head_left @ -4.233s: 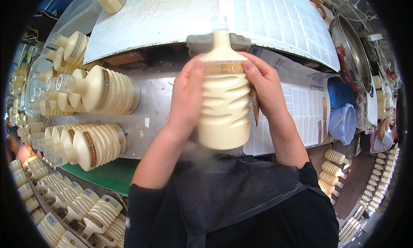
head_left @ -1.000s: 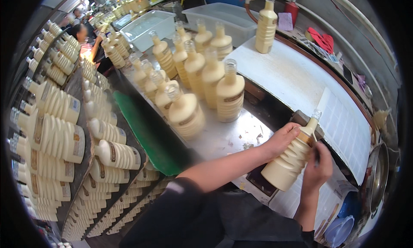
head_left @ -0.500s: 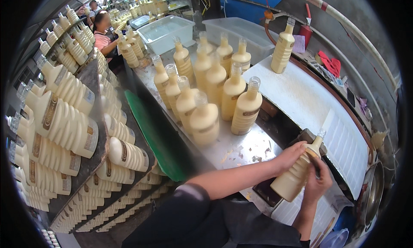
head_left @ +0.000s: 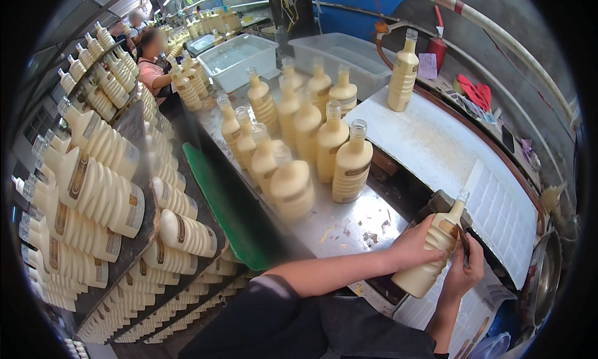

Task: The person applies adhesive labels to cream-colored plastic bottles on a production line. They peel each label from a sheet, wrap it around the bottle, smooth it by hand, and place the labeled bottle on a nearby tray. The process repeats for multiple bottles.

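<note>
In my left hand (head_left: 412,244) is a cream ribbed bottle (head_left: 425,277), tilted with its clear neck pointing up and to the right. The fingers wrap round its body. A brown label patch (head_left: 446,225) shows on the bottle's shoulder. My right hand (head_left: 466,267) is closed beside it, pinching a small dark brown strip (head_left: 463,242) close to the bottle's side; whether the strip touches the bottle I cannot tell. Left of my hands, several cream bottles stand on the metal table (head_left: 355,231), the nearest being a labelled bottle (head_left: 354,166).
A rack (head_left: 134,166) stacked with bottles lying on their sides fills the left, beside a green board (head_left: 215,206). White sheets (head_left: 498,206) lie on the sloping white board (head_left: 430,131), where one bottle (head_left: 403,78) stands. Plastic tubs (head_left: 240,57) and a person (head_left: 149,66) are farther back.
My right hand has drawn slightly away from the bottle's shoulder, and the brown strip now stands edge-on in its fingers. My left hand keeps hold of the bottle. The view has shifted a little.
</note>
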`<state>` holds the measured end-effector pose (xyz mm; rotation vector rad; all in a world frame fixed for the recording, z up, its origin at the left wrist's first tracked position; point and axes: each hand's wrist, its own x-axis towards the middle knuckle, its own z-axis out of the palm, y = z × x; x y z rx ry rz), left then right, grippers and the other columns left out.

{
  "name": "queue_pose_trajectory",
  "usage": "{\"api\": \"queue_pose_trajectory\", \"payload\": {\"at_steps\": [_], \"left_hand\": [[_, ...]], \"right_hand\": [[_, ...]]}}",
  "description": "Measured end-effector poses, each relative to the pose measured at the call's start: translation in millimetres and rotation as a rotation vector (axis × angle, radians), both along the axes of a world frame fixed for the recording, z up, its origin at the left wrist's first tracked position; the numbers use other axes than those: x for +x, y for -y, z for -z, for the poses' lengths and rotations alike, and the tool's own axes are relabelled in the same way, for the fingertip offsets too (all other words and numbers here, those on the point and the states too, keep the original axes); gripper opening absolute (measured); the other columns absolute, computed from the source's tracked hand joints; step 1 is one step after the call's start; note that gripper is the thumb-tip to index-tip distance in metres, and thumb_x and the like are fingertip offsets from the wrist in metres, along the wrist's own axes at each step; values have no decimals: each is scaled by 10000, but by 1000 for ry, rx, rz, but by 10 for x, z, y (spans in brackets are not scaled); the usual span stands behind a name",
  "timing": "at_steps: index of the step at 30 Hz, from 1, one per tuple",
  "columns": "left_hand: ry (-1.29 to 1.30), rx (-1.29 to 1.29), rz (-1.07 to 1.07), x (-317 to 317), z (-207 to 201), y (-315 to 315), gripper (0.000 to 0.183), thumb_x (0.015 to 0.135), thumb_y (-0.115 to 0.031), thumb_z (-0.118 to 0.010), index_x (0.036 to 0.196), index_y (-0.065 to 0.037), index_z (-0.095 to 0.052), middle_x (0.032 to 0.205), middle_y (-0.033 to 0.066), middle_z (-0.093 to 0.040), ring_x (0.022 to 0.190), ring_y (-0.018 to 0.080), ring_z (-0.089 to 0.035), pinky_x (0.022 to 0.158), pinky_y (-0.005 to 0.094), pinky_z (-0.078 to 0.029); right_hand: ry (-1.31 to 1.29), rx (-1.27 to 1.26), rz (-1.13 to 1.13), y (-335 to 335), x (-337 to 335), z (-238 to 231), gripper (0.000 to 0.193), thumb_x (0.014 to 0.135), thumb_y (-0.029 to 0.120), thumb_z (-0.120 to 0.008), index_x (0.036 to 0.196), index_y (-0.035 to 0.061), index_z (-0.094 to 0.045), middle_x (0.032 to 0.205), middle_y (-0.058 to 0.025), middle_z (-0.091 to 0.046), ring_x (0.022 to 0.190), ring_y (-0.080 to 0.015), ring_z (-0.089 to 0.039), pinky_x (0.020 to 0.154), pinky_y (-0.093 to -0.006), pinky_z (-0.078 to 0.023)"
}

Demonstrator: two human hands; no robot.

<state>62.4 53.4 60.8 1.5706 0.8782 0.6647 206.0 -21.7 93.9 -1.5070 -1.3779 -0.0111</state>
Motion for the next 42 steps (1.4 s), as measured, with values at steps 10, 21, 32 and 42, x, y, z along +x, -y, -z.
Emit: {"api": "queue_pose_trajectory", "payload": {"at_steps": [10, 21, 32, 42], "left_hand": [[30, 87, -112, 41, -17, 45, 899, 806, -89, -696, 1579, -67, -238, 1391, 286, -542, 1340, 432, -523, 1099, 435, -440], [76, 43, -55, 34, -230, 21, 709, 825, -187, -802, 1414, -59, -429, 1181, 190, -672, 1095, 385, -675, 928, 451, -537], [47, 87, -71, 37, -166, -9, 700, 811, -172, -780, 1408, -50, -435, 1192, 217, -656, 1092, 440, -649, 913, 477, -532], [5, 9, -71, -13, -169, -101, 829, 740, -173, -851, 1450, -52, -441, 1204, 194, -661, 1113, 373, -668, 929, 434, -546]], "right_hand": [[294, 26, -61, -83, -226, -103, 346, 720, -75, -739, 1051, 21, -767, 1003, -155, -763, 903, -325, -741, 810, -387, -582], [425, 101, 3, -114, -7, -113, 354, 661, -73, -742, 986, 68, -739, 989, -112, -763, 880, -300, -744, 759, -373, -590], [504, 51, -157, -198, -151, -275, 243, 714, 27, -728, 955, 66, -734, 924, -92, -754, 822, -270, -740, 696, -356, -574], [550, 4, -140, -155, -41, -282, 336, 663, 6, -764, 993, 64, -738, 968, -107, -749, 854, -297, -731, 730, -371, -579]]}}
